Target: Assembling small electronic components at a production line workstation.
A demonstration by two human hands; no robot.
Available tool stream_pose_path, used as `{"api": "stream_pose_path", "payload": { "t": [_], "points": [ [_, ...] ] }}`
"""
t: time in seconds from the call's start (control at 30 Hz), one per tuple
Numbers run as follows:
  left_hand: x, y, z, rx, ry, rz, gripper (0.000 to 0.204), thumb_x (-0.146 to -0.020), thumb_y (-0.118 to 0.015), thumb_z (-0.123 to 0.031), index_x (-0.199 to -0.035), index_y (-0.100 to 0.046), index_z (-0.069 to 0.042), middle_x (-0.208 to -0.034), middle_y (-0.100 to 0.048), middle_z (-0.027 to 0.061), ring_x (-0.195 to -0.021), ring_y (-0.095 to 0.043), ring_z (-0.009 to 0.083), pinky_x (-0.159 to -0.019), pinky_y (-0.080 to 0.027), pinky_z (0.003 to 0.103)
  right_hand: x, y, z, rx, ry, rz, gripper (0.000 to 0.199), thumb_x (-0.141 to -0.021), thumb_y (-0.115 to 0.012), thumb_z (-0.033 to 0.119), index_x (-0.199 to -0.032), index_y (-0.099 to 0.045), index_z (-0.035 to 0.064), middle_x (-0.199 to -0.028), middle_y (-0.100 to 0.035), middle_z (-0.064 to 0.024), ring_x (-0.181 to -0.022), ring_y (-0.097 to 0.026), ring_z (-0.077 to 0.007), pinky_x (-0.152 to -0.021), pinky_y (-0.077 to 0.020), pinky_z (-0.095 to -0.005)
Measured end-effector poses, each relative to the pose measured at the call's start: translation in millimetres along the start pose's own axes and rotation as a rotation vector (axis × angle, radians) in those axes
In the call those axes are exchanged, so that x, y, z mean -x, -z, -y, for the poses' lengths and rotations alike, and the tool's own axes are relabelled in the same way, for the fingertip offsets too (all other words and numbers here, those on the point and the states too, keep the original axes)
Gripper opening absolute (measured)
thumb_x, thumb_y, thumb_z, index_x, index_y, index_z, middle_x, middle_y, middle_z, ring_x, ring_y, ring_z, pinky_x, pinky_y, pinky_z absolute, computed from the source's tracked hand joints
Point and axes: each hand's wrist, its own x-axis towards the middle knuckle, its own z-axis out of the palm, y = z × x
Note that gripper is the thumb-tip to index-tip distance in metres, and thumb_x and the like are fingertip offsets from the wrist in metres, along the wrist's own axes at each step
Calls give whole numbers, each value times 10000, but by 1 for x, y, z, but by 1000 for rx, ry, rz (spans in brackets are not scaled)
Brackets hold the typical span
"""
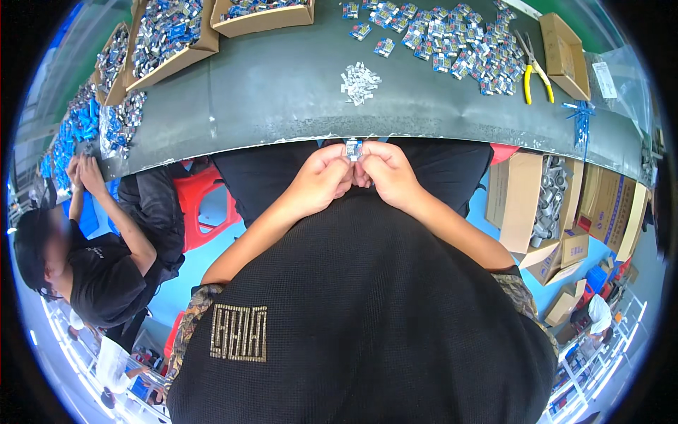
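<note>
Dark worktop (pixel 268 99) is being partly covered by scattered blue-and-white pieces (pixel 443 62); whether these are finished cannot be told. At its near edge, one small square piece (pixel 354 150) is being pinched between left hand (pixel 326 177) and right hand (pixel 388 172), seemingly mid-step.

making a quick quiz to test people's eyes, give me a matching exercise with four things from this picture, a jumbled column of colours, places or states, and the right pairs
Things:
1. Pliers
2. Small white parts
3. Stool at the left
4. Left hand and right hand

Colour, place or state:
A. Red
B. Holding a small square piece
C. Yellow-handled
D. In a loose pile on the table, ahead of the hands

Pairs: 1-C, 2-D, 3-A, 4-B
</note>
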Motion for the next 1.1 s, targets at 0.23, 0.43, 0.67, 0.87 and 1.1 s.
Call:
{"api": "stream_pose_path", "payload": {
  "t": [0.23, 0.43, 0.67, 0.87, 1.1],
  "points": [
    [1, 1, 1, 38, -21, 49, 197, -962, -365, -104, -984, -536, -9, -688, -470, 21, -530, -347, 72, -479, -310, 233, 0, 0, -5, -42, 13, 7, 175, -907, -438, 56, -817, -584, 20, -683, -563, -29, -608, -519, -98, -570, -431, -253],
    [-1, 1, -1, 22, -33, 76, 186, -962, -366, -101, -972, -529, -11, -704, -484, 27, -543, -354, 75, -486, -314, 232, -2, 0, -3, -49, 14, 1, 180, -905, -444, 77, -798, -578, 25, -681, -568, -38, -605, -518, -97, -568, -427, -250],
    [1, 4, -11, -114, -58, 56, 195, -974, -392, -149, -959, -534, -15, -727, -535, 57, -564, -454, 106, -507, -381, 241, 1, 3, 7, -49, -37, 52, 182, -902, -457, 92, -757, -554, 42, -685, -567, -26, -620, -516, -94, -580, -421, -240],
    [19, -6, -25, -314, -166, -33, 292, -988, -498, -296, -979, -558, -11, -750, -588, 71, -672, -609, 150, -547, -508, 258, 13, -8, 23, 374, 212, 31, 131, -877, -528, 36, -748, -538, 13, -726, -569, -40, -653, -544, -103, -588, -449, -273],
    [21, -10, -87, -373, -543, -288, 148, -898, -634, -71, -1007, -582, 15, -788, -645, 93, -685, -647, 172, -560, -525, 262, -2, -4, 92, 791, 654, -216, 61, -828, -621, 69, -863, -650, 29, -725, -571, -51, -580, -527, -117, -534, -433, -271]
  ]
}}
